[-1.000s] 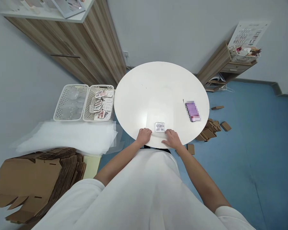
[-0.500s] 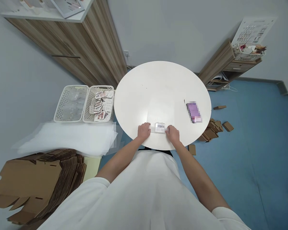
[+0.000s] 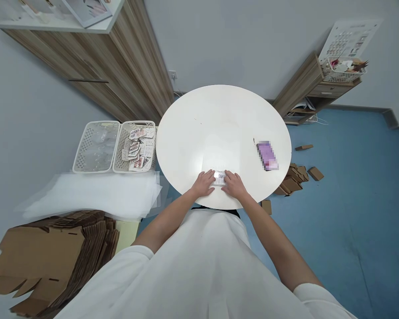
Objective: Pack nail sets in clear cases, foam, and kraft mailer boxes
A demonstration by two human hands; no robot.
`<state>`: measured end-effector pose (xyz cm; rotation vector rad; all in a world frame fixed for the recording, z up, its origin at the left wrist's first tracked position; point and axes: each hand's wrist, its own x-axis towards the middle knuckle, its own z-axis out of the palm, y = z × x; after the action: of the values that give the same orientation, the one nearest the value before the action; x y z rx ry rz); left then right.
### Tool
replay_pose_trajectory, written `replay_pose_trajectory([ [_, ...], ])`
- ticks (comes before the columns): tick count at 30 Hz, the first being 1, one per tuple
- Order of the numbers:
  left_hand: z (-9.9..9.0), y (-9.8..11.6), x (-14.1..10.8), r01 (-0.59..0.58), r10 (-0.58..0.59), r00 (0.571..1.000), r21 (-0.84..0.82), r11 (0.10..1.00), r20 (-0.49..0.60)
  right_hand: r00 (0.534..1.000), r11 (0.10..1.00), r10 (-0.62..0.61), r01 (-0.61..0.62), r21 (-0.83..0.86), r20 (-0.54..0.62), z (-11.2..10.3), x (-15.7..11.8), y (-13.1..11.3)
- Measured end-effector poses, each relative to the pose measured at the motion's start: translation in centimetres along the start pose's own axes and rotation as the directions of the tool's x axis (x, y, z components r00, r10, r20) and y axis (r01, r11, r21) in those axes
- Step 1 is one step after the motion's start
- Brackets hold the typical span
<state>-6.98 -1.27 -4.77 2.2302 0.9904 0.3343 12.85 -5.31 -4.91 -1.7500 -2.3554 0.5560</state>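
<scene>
A small clear plastic case [image 3: 220, 178], with what looks like a printed card inside, lies flat near the front edge of the round white table [image 3: 219, 119]. It rests at the near edge of a thin translucent sheet [image 3: 221, 160] that is hard to make out against the tabletop. My left hand [image 3: 204, 183] grips the case's left side, fingers on its upper edge and thumb at the lower corner. On the opposite side, my right hand [image 3: 234, 184] grips it the same way. My fingers cover both ends of the case.
A purple pixelated object [image 3: 267, 156] lies at the table's right. Left of the table stand a basket of printed cards [image 3: 154, 150] and a basket of clear plastic pieces [image 3: 76, 155]. White translucent sheets [image 3: 99, 192] and flat cardboard boxes [image 3: 43, 252] are stacked nearer. Small brown boxes [image 3: 292, 179] lie on the floor at right.
Both hands have moved inward to the case. My fingers now lie against its two sides, where before the hands were apart from it, at the sheet.
</scene>
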Motion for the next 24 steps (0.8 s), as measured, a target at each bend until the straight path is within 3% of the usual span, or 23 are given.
replay_pose_trajectory([
  [6,-0.4,0.4,0.0,-0.015,0.015,0.999,0.029,0.999,0.032,0.998,0.999,-0.041,0.041,0.008,0.038,-0.6,-0.2,-0.5],
  [11,-1.1,1.0,-1.1,-0.031,0.026,0.991,0.038,0.999,0.132,0.997,0.995,-0.048,0.043,0.093,0.060,-1.1,-2.1,-1.4],
  [15,-1.7,1.2,-0.6,0.029,-0.039,0.988,0.065,0.997,0.152,0.998,0.986,0.029,-0.019,0.167,-0.060,-0.8,-2.1,-1.3],
  [19,-2.4,1.0,0.7,0.045,-0.047,0.997,0.045,0.998,0.060,0.966,0.959,0.197,-0.155,0.237,-0.166,-1.0,-1.0,-0.9],
  [24,-2.9,0.3,1.8,0.144,-0.141,0.985,-0.029,0.989,0.101,0.949,0.877,0.313,-0.279,0.392,-0.025,-2.2,-0.1,-0.6],
])
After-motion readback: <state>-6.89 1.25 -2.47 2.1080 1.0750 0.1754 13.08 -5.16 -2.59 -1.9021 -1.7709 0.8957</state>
